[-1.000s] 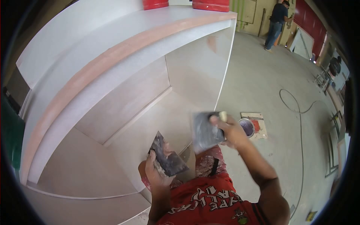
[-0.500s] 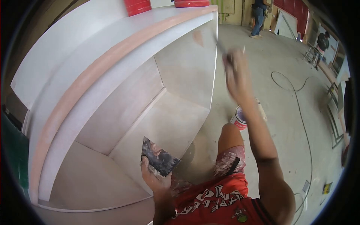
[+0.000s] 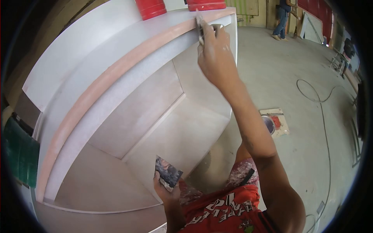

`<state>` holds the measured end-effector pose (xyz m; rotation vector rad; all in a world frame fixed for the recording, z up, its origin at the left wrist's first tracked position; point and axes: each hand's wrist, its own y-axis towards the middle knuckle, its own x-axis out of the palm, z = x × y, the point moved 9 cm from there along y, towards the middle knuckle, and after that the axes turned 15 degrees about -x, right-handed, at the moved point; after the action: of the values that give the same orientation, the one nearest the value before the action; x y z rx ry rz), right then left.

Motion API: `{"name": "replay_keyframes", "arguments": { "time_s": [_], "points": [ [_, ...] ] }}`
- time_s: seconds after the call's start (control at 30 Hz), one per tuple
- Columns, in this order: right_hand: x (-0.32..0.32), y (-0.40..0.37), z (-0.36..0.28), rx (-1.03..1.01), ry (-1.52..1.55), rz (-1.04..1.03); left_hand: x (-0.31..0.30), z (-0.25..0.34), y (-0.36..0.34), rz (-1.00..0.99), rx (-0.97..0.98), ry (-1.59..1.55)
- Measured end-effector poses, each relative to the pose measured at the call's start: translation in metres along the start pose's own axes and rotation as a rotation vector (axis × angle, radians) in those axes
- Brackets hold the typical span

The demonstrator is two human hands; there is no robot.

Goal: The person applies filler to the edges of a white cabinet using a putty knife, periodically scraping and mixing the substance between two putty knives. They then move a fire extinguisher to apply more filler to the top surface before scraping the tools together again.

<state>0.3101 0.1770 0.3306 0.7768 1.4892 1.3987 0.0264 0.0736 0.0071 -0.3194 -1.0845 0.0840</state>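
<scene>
My right hand (image 3: 217, 58) is raised at the upper right end of a curved white counter (image 3: 155, 110), its fingers wrapped round a putty knife (image 3: 200, 28). The knife's blade touches or nearly touches the pinkish, filler-coloured curved edge band (image 3: 112, 75); the exact contact is hard to tell. Low in front of my body, my left hand (image 3: 162, 190) grips a dark flat plate (image 3: 169, 173) smeared with pinkish filler. The plate is tilted before the counter's open inside.
Two red containers (image 3: 151, 8) stand on the counter top. An open paint can (image 3: 268, 123) and a stained board (image 3: 284, 123) sit on the floor to my right. A cable (image 3: 325, 136) loops across the floor. Another person (image 3: 281, 21) stands in the back.
My right hand has moved up and left with the putty knife, from beside the counter's right end to its edge band. The view has shifted slightly; my left hand still holds the plate.
</scene>
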Motion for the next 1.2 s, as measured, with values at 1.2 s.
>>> {"name": "replay_keyframes", "arguments": {
  "time_s": [1.2],
  "points": [
    [-0.072, -0.237, -0.074, 1.395, 1.012, 0.120, 0.114, -0.010, -0.015, -0.147, 0.467, 0.470]
  ]
}}
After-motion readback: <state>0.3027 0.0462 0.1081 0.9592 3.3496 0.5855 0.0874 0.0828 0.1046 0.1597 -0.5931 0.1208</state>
